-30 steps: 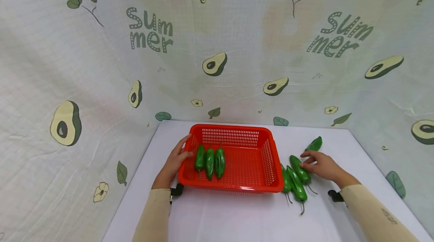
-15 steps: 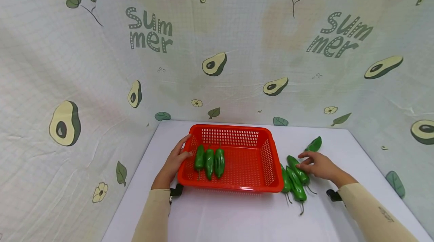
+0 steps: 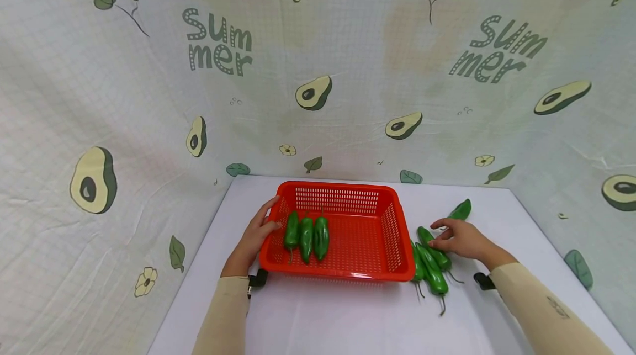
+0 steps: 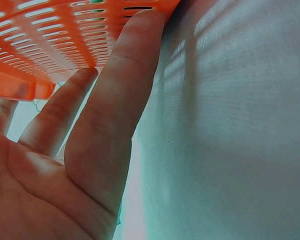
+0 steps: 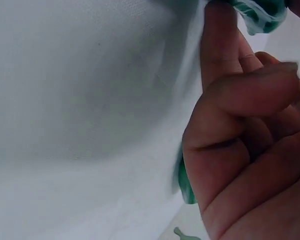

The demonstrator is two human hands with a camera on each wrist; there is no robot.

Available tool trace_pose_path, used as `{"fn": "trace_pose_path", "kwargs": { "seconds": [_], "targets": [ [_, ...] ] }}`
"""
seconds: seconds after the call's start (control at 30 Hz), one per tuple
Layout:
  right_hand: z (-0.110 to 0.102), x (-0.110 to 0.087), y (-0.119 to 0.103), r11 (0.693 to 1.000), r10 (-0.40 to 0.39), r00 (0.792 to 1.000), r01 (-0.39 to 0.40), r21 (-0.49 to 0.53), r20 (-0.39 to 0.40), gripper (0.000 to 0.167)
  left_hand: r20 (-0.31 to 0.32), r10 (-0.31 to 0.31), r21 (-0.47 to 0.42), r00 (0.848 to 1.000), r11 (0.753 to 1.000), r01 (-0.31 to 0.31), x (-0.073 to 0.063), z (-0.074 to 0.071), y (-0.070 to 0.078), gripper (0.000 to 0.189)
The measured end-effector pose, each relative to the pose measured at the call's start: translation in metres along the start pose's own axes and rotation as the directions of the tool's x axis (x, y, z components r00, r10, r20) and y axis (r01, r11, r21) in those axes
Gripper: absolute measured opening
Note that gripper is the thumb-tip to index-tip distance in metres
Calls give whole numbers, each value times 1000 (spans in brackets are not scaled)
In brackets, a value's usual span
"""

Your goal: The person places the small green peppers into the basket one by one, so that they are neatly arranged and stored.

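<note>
My left hand [image 3: 254,239] lies along the left side of a red plastic basket [image 3: 348,276], its straight fingers touching the slotted outer wall [image 4: 65,30] in the left wrist view. Three green peppers [image 3: 306,239] lie side by side in the basket's left half. On the right, my right hand [image 3: 464,240] holds a green pepper [image 3: 441,258] on the table by its upper part. Its thumb and fingertips meet the pepper [image 5: 262,15] at the top of the right wrist view, and a nearer finger is curled. Part of this pepper is hidden.
Against the basket's right wall lie two more green peppers, an outer one [image 3: 431,272] and one [image 3: 418,269] partly under the rim. Another pepper [image 3: 462,210] lies behind my right hand. A printed cloth [image 3: 348,57] hangs behind the white table [image 3: 338,316].
My right hand has slid a little to the left, and the pepper at its fingers has shifted left towards the others. The left hand and basket have stayed in place.
</note>
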State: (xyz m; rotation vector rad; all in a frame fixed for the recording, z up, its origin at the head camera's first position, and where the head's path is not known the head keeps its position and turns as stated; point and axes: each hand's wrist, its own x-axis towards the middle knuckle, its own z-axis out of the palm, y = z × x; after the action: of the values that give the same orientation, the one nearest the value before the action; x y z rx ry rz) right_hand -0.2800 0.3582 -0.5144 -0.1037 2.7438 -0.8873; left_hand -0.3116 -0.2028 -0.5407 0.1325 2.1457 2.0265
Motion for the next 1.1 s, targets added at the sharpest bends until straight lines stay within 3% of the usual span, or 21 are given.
{"fn": "trace_pose_path", "kwargs": {
  "seconds": [0.57, 1.1],
  "targets": [
    [3, 4, -7, 999, -33, 992, 31, 16, 119, 74, 8, 15, -15, 1000, 1000, -15, 0, -1, -2, 69],
    [2, 5, 1, 999, 18, 991, -24, 44, 133, 72, 6, 10, -20, 1000, 1000, -10, 0, -1, -1, 69]
  ]
}}
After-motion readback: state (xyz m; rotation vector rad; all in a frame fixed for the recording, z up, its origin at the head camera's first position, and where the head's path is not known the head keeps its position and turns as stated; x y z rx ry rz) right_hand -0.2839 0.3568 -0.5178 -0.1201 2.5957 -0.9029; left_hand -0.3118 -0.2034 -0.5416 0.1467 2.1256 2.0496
